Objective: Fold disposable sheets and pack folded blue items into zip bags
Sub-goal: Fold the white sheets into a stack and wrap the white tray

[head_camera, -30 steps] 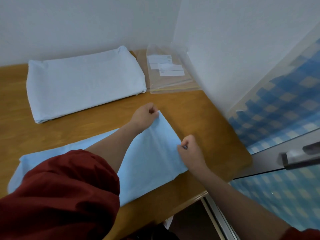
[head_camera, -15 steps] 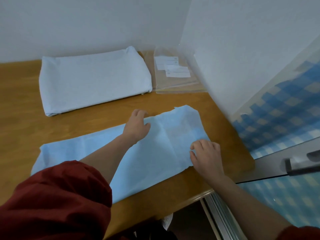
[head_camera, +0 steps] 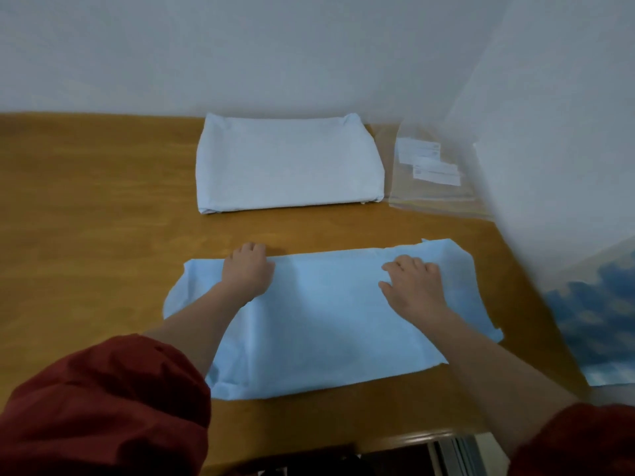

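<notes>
Since half a second ago the two hands are lying wider apart on the thin light-blue disposable sheet (head_camera: 326,321): the left hand (head_camera: 248,271) is now sitting near the sheet's left end rather than near its middle, and the right hand (head_camera: 414,286) is now lying further in from the right end. A second ago both were pinching the sheet's right end in closed fists.

The sheet is lying flat as a long rectangle across the near part of the brown wooden table (head_camera: 103,201), its right end reaching close to the table's right edge. The right hand is pressing palm-down on it, with its fingers (head_camera: 405,262) stretched out and slightly spread. The left hand is resting at the sheet's far edge, its fingertips reaching that edge. Motion blur is making it impossible to tell whether those fingers are curling round the edge or only pressing on it.

Further back, well apart from the sheet, a thick folded pile of pale whitish-blue sheets (head_camera: 288,163) is lying against the white wall (head_camera: 275,46). Just beside it on the right, a small stack of clear zip bags with white labels (head_camera: 433,187) is sitting in the corner. Dark red sleeves (head_camera: 103,407) are covering both upper arms, pushed up from bare forearms. A blue checked surface (head_camera: 598,321) is showing at the right.
</notes>
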